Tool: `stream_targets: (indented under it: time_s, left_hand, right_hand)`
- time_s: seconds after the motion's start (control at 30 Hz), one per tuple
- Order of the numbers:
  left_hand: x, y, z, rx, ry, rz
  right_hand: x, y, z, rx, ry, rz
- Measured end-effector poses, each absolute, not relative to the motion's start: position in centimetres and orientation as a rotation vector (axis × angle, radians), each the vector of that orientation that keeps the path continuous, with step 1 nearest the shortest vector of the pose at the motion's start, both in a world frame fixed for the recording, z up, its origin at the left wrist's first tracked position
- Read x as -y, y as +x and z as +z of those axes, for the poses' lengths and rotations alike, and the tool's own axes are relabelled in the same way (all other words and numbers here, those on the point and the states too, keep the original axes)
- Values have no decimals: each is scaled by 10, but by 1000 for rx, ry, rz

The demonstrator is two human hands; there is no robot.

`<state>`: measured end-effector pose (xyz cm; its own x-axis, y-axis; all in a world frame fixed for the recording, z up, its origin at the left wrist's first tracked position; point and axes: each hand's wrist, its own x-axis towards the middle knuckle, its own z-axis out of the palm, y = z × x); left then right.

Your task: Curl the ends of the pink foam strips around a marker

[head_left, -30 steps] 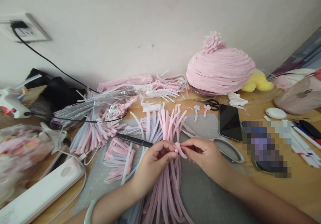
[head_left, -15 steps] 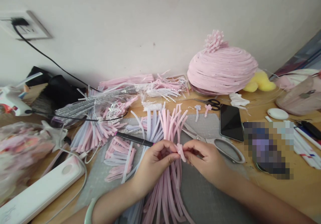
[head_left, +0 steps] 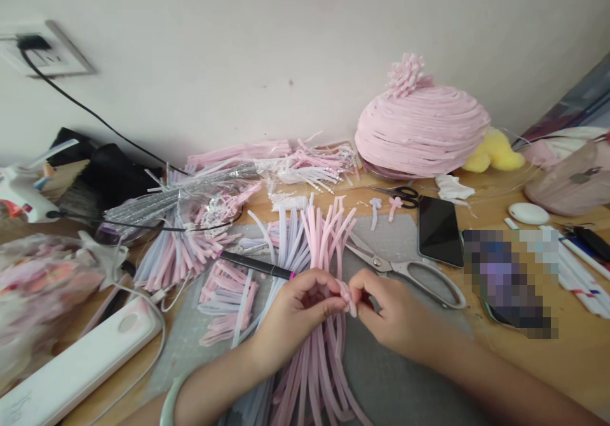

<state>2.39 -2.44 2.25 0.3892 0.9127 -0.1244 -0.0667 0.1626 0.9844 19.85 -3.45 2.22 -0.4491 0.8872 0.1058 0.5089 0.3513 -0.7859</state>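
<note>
A short pink pipe cleaner piece, bent into a small knotted shape, is pinched between both hands. My left hand grips its left side with thumb and forefinger. On its right side, the fingertips of my right hand are closed; the far ends of the piece are partly hidden by fingers. Below my hands, a fan of long pink pipe cleaners spreads over the grey cutting mat, with lavender ones alongside. A black marker lies just beyond my left hand.
Large scissors lie beyond my right hand, near a black phone. Two small bow-like pieces rest by black-handled scissors. A big pink pipe cleaner dome stands against the wall. At left are a white power bank-like box and a glue gun.
Both hands have shifted slightly, and the pink piece has moved a little right and down. Its shape looks more bunched between the fingertips. The surroundings stay put.
</note>
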Motion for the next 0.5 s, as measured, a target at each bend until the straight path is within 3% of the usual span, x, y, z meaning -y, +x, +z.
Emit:
stream_targets:
  time_s: [0.27,0.5]
  left_hand:
    - [25,22,17,-924,1370,881]
    - [26,22,18,-909,1345,895]
  right_hand:
    - [34,195,31,2133,-1431,951]
    - [34,196,31,2152,-1331,956]
